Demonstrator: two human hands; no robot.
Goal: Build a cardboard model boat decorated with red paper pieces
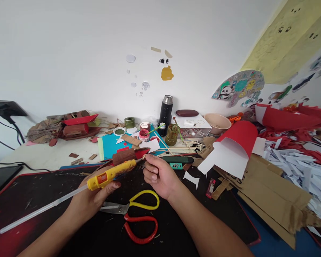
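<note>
My left hand is wrapped round a yellow hot glue gun, and a long clear glue stick runs out of its back. The nozzle points right, towards my right hand. Its thumb and index finger are pinched together at the nozzle tip, the other fingers curled; what they hold, if anything, is too small to make out. Just behind the glue gun is a brown and red boat-shaped model, partly hidden by it. Below my hands, large scissors with one yellow and one red handle lie on the dark mat.
Paint jars and a black thermos stand at the back. Another boat model sits back left. To the right are a curved red paper piece, cardboard, a lighter and heaped paper strips.
</note>
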